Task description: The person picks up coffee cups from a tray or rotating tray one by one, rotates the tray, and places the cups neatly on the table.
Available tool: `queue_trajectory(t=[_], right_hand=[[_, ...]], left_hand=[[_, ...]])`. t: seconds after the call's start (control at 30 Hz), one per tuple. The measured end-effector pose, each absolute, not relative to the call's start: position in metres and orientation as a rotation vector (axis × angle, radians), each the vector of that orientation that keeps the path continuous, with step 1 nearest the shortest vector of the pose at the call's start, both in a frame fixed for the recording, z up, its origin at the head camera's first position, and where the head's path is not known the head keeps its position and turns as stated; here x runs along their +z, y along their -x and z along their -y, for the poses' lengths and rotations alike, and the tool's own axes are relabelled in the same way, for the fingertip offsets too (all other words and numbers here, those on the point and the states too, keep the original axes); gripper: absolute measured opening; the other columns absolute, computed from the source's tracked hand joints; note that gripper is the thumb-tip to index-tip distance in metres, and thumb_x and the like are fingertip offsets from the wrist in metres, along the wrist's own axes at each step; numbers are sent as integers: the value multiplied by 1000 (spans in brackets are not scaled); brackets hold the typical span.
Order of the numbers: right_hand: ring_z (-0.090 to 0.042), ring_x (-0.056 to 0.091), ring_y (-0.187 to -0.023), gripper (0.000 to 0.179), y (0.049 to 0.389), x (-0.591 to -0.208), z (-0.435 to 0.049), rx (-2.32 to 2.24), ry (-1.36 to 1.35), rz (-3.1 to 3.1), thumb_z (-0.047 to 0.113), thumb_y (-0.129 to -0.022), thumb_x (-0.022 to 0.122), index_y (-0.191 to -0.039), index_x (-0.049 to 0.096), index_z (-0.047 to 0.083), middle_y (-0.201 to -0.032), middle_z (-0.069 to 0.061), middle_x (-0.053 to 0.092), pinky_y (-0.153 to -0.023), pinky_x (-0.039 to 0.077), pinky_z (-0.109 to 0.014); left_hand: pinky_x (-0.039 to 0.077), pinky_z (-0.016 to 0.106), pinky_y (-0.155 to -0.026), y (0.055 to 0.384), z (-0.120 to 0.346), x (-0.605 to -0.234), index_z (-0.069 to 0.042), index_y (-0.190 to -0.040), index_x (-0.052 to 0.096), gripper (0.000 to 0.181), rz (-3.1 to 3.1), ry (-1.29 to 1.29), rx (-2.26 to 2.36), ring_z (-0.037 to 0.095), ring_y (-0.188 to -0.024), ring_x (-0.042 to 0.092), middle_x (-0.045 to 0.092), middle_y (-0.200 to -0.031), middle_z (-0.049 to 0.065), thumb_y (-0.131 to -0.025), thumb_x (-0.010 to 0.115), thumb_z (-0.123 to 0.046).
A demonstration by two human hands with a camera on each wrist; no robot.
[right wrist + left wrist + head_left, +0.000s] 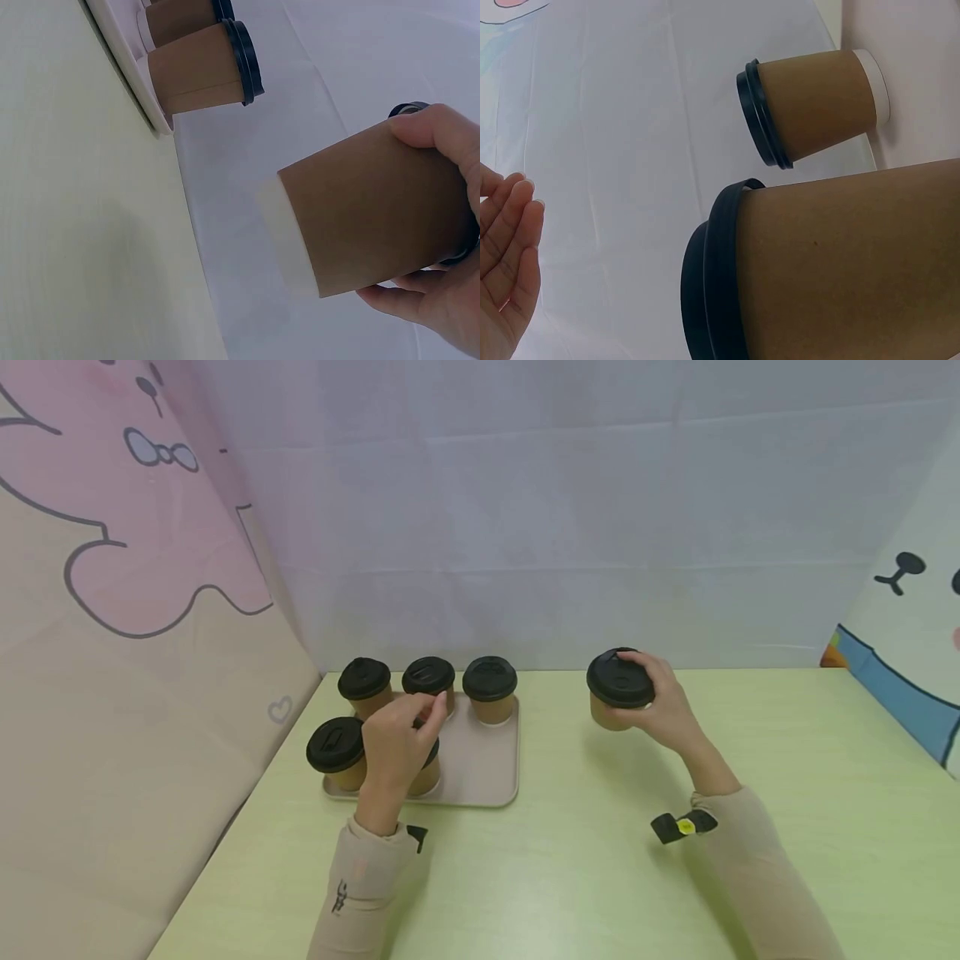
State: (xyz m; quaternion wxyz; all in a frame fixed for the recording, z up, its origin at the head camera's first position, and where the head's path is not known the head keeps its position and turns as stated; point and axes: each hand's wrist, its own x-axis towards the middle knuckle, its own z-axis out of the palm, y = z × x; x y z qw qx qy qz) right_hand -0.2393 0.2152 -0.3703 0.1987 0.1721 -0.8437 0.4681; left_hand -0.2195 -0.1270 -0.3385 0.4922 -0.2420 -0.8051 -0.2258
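Note:
My right hand (666, 706) grips a brown paper coffee cup (609, 713) near its black lid (621, 679), with the thumb on one side and the fingers round the other. In the right wrist view this cup (367, 214) hangs tilted over the table, its pale base uncovered. My left hand (397, 739) is over the tray (480, 768), its fingers loosely bent and holding nothing. It partly hides a front-row lidded cup (426, 777). The left wrist view has the left hand's fingers (514, 225) apart from a large nearby cup (847, 262).
Along the tray's back stand three lidded cups, the rightmost cup (491, 702) near the tray's right edge. Another lidded cup (341, 760) is at the front left corner. The pale green table (570, 868) meets a white cloth backdrop (570, 527), with printed cloth on both sides.

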Motion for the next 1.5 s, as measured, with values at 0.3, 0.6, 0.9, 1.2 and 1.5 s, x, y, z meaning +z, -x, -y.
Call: queue_trajectory(t=[0.3, 0.6, 0.9, 1.2, 1.5], right_hand=[[-43, 32, -123, 88, 242, -373, -238, 1307, -432, 2373, -6, -63, 77, -138, 32, 4, -136, -26, 34, -101, 24, -61], [-48, 29, -126, 107, 243, -378, -261, 1390, -219, 2416, -1, -66, 76, -147, 7, 7, -141, -30, 27, -101, 22, -63], [-48, 27, -127, 94, 242, -384, -273, 1397, -114, 2399, 2, -68, 76, -143, 18, 1, -141, -29, 28, -103, 20, -63], [-42, 26, -129, 96, 242, -388, -287, 1455, -30, 2335, -1, -68, 75, -144, 17, 5, -143, -26, 25, -106, 18, -58], [-45, 24, -129, 95, 242, -393, -301, 1434, 18, 2362, 2, -70, 75, -144, 15, 3, -143, -28, 22, -107, 15, -59]], left_hand=[[35, 24, -40, 216, 127, -337, -5, -64, 67, 17, 1961, 587, -548, 14, -43, 48, 60, -53, 4, -79, 66, -12], [35, 24, -39, 216, 128, -338, -5, -63, 67, 17, 1955, 586, -542, 14, -43, 48, 60, -53, 4, -78, 67, -12], [36, 23, -40, 214, 127, -339, -5, -64, 67, 16, 1964, 595, -552, 14, -44, 50, 61, -54, 4, -79, 67, -13], [35, 24, -40, 215, 125, -337, -5, -65, 68, 16, 1965, 606, -555, 15, -44, 49, 60, -54, 4, -79, 67, -12], [31, 21, -40, 217, 122, -339, -5, -65, 68, 14, 1963, 625, -551, 13, -43, 46, 60, -54, 3, -77, 70, -12]])
